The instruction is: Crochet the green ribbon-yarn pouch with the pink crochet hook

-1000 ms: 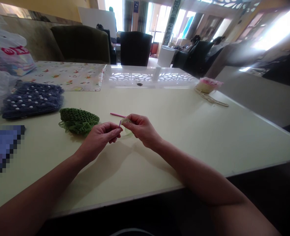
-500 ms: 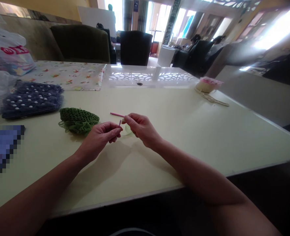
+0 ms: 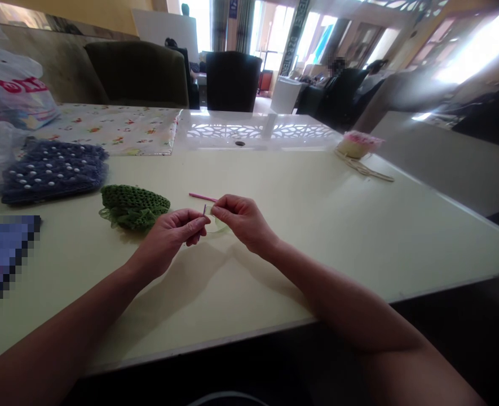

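Note:
Over the middle of the table, my left hand (image 3: 177,228) pinches a thin purple stick (image 3: 204,210), its tip poking up past thumb and forefinger. My right hand (image 3: 247,221) is closed almost against it, fingertips pinching the end of a pale, sheer ribbon (image 3: 220,226) that curves down between the hands. Behind my right fingertips is a slim pink stick (image 3: 201,197), its right end hidden by the hand. Left of my left hand sits a green crocheted piece (image 3: 135,206) with gauzy ribbon along its lower edge.
Dark blue netted fabric with white beads (image 3: 54,172) lies at left, near plastic bags (image 3: 16,87) and a blurred blue item (image 3: 4,254). A small cream pouch with pink trim (image 3: 357,145) and cord rests at far right. Chairs (image 3: 233,82) stand beyond the table (image 3: 317,225).
My right fingertips have shifted slightly left and closer to the purple stick. The purple stick now stands more upright, with less of it showing below my left fingers.

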`<action>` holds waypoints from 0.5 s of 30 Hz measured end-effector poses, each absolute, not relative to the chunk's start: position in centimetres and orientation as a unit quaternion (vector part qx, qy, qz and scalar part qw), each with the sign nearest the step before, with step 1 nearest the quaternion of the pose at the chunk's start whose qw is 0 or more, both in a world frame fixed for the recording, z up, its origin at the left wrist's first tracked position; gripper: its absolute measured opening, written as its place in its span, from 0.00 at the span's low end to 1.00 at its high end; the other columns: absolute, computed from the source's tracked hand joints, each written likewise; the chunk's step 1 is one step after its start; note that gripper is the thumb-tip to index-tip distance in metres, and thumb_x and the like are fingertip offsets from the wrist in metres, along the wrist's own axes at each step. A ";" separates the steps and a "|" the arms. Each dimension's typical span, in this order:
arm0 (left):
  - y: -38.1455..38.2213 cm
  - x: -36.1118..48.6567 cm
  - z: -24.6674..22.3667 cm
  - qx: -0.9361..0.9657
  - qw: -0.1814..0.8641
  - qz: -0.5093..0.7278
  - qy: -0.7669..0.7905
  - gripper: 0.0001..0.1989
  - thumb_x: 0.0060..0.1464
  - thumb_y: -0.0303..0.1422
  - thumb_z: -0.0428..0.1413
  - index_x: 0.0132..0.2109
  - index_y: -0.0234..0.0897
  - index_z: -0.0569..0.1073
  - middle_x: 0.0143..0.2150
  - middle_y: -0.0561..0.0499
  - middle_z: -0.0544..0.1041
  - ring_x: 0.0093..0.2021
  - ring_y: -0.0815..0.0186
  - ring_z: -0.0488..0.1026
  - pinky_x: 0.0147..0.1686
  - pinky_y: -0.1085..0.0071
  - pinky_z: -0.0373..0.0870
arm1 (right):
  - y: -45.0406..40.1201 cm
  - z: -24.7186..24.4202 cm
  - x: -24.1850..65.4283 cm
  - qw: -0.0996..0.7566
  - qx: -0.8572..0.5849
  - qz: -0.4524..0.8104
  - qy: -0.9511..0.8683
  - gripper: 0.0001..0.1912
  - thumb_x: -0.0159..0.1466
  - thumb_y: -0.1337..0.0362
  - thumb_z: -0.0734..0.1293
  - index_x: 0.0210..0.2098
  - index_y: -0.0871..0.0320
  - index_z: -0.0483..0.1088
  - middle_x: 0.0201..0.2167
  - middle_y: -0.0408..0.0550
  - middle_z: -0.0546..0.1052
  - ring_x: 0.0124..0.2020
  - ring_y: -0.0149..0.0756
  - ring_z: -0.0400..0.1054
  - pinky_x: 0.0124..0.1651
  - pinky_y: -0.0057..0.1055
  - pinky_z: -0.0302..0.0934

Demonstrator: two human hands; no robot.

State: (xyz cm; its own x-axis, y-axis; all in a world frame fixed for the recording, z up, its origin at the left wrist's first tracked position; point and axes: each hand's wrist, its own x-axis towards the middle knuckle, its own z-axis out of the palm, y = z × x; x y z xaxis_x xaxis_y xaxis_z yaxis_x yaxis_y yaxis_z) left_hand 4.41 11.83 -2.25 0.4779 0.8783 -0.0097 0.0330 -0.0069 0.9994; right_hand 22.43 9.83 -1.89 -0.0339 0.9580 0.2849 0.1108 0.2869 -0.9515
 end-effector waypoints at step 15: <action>12.0 4.5 -2.2 0.575 0.624 0.368 0.381 0.09 0.53 0.38 0.62 0.36 0.36 0.78 0.28 0.53 0.72 0.25 0.76 0.60 0.25 0.76 0.56 | 9.4 -1.5 22.3 0.542 -0.437 0.335 -0.634 0.08 0.60 0.64 0.65 0.25 0.59 0.67 0.20 0.36 0.61 0.23 0.24 0.50 0.28 0.26 0.49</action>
